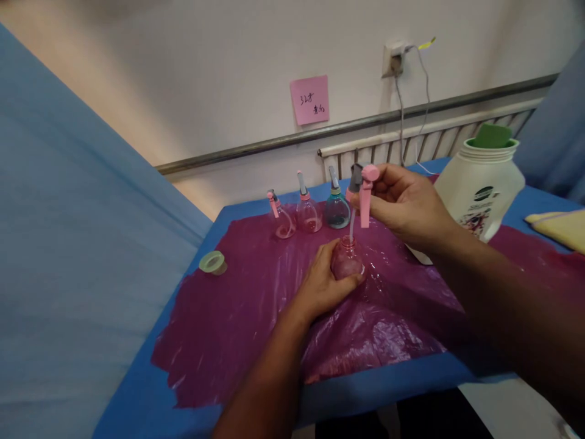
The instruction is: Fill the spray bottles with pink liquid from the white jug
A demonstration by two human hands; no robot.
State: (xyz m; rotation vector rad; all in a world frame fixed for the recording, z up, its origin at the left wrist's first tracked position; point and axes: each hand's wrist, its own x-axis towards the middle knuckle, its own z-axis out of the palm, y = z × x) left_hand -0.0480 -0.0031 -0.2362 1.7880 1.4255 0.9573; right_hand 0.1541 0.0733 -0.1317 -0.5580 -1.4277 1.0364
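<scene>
My left hand (325, 281) is wrapped round a small round pink see-through bottle (348, 262), which stands on the purple plastic sheet (237, 305). Above its neck, my right hand (406, 201) pinches a pink and grey spray head (365, 189). The dip tube (352, 225) hangs from the head, its lower end at the bottle's mouth; how far it reaches inside I cannot tell. Behind my hands stand two pink spray bottles (309, 214) (284, 222) and a teal spray bottle (337, 210), each with its spray head on.
At the right stands a big cream jug (479, 183) with a green scoop or cap (492, 135) in its mouth. A small greenish cup (213, 263) sits at the left. A yellow cloth (560, 227) lies far right. Behind are a wall socket (393, 60) with cords and a radiator (439, 134).
</scene>
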